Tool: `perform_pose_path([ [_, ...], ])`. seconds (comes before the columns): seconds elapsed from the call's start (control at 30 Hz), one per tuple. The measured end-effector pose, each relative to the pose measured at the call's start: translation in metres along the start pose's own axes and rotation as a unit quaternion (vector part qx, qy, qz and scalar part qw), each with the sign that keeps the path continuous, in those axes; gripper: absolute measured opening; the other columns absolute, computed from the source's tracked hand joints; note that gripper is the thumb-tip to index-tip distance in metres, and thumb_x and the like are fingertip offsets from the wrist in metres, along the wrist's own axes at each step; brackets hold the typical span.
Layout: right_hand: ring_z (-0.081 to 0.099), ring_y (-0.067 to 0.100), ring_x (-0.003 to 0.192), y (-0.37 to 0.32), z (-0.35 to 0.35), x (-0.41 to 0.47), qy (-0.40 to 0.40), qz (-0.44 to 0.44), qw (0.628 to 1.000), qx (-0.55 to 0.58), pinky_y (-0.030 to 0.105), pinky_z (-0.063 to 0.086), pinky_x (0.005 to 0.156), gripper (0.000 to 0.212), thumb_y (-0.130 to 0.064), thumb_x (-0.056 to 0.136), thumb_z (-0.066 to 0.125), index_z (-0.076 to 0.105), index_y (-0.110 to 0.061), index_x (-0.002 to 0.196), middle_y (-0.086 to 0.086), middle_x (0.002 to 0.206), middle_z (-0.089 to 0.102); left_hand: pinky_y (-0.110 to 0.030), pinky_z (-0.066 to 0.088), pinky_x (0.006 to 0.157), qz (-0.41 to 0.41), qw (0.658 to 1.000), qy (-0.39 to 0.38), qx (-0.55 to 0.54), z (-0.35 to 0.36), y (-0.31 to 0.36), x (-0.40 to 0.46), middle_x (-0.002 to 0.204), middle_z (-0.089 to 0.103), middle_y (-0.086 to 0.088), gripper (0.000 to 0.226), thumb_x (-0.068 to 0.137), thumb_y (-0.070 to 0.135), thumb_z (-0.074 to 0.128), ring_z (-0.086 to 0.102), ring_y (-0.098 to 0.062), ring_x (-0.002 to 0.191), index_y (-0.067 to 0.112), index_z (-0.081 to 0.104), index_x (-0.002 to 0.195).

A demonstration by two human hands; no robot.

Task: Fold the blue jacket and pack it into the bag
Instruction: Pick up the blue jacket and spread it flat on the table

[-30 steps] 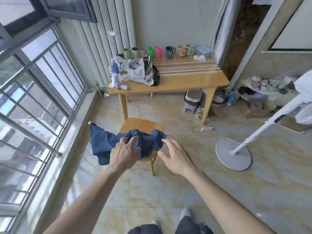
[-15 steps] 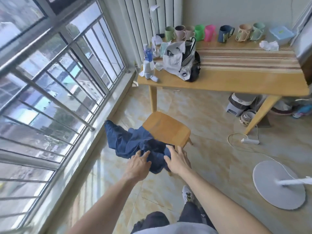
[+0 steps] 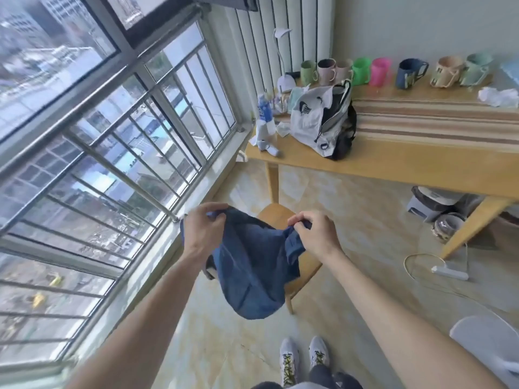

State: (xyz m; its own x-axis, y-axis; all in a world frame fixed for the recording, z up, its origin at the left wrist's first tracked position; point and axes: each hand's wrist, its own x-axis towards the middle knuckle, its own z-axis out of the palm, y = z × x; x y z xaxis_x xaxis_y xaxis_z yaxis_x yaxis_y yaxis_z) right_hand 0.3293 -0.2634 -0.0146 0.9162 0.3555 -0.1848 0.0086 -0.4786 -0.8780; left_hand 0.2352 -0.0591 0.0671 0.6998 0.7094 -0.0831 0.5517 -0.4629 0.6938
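Both hands hold the blue jacket [image 3: 250, 265] up in the air, one at each upper corner. The left hand [image 3: 200, 230] has its fingers [image 3: 216, 210] curled shut over a bunched edge of the cloth; the right hand [image 3: 316, 234] pinches the opposite edge, its fingers [image 3: 299, 220] closed on a fold. Between the two grips the fabric sags, and below them it hangs in a loose, rounded drape — clear of the floor.

Just behind and beneath the hanging cloth stands a small wooden stool [image 3: 302, 272], partly hidden by the jacket. Whether the cloth touches its seat cannot be told.

Well beyond the fingers, up and to the right, the bag [image 3: 317, 122] — white and black, its zip open — sits upright near the left end of the wooden bench [image 3: 421, 164]. A row of mugs [image 3: 393, 71] lines the far edge of the bench behind the bag, and a plastic bottle [image 3: 264, 110] stands to the bag's left. To the left of the left hand runs a barred window [image 3: 112, 153].
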Motion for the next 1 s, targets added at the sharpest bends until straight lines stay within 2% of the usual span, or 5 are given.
perform_pose_path([
  [0.17, 0.064, 0.008, 0.096, -0.063, -0.067, 0.006, 0.039, -0.080, 0.996, 0.032, 0.024, 0.050, 0.088, 0.009, -0.025, 0.085, 0.072, 0.079, -0.026, 0.091, -0.009, 0.099, 0.069, -0.010, 0.055, 0.066, 0.046, 0.987, 0.023, -0.153, -0.031, 0.081, 0.014, 0.109, 0.075, 0.004, 0.029, 0.089, 0.005, 0.067, 0.068, -0.001, 0.089, 0.021, 0.080, 0.110],
  [0.33, 0.058, 0.007, 0.100, -0.133, -0.108, -0.011, -0.005, -0.202, 0.974, -0.098, 0.022, 0.048, 0.087, 0.078, -0.073, 0.064, 0.078, 0.061, -0.037, 0.131, -0.010, 0.112, 0.052, -0.017, 0.058, 0.080, 0.128, 0.946, -0.038, -0.296, -0.057, 0.165, 0.002, 0.109, 0.077, 0.005, 0.028, 0.091, 0.005, 0.071, 0.075, -0.006, 0.094, 0.017, 0.078, 0.115],
  [0.53, 0.046, 0.020, 0.066, -0.201, -0.161, 0.007, 0.180, -0.310, 0.921, -0.154, 0.026, 0.024, 0.060, 0.044, -0.032, 0.097, 0.062, 0.035, -0.034, 0.063, -0.010, 0.071, 0.036, -0.042, 0.060, 0.093, 0.272, 0.897, -0.096, -0.335, -0.090, 0.237, -0.005, 0.104, 0.081, -0.005, 0.049, 0.089, -0.010, 0.063, 0.076, -0.026, 0.098, 0.020, 0.071, 0.127],
  [0.87, 0.043, 0.008, 0.071, -0.309, -0.280, -0.011, 0.311, -0.384, 0.860, -0.128, 0.012, 0.034, 0.067, 0.039, -0.029, 0.104, 0.050, 0.049, -0.006, 0.072, -0.001, 0.073, 0.045, -0.048, 0.017, 0.127, 0.558, 0.826, 0.074, -0.024, -0.069, 0.259, 0.034, 0.170, 0.009, -0.013, 0.127, 0.069, 0.037, 0.086, 0.008, -0.027, 0.158, 0.005, 0.006, 0.162],
  [1.0, 0.053, -0.002, 0.073, -0.335, -0.305, -0.029, 0.315, -0.362, 0.877, -0.019, 0.019, 0.043, 0.073, 0.029, -0.028, 0.103, 0.052, 0.064, -0.028, 0.078, -0.019, 0.073, 0.061, -0.051, 0.040, 0.110, 0.454, 0.888, 0.051, -0.055, -0.027, 0.264, 0.050, 0.152, 0.036, -0.017, 0.111, 0.069, 0.024, 0.086, 0.035, -0.036, 0.141, 0.022, 0.020, 0.159],
])
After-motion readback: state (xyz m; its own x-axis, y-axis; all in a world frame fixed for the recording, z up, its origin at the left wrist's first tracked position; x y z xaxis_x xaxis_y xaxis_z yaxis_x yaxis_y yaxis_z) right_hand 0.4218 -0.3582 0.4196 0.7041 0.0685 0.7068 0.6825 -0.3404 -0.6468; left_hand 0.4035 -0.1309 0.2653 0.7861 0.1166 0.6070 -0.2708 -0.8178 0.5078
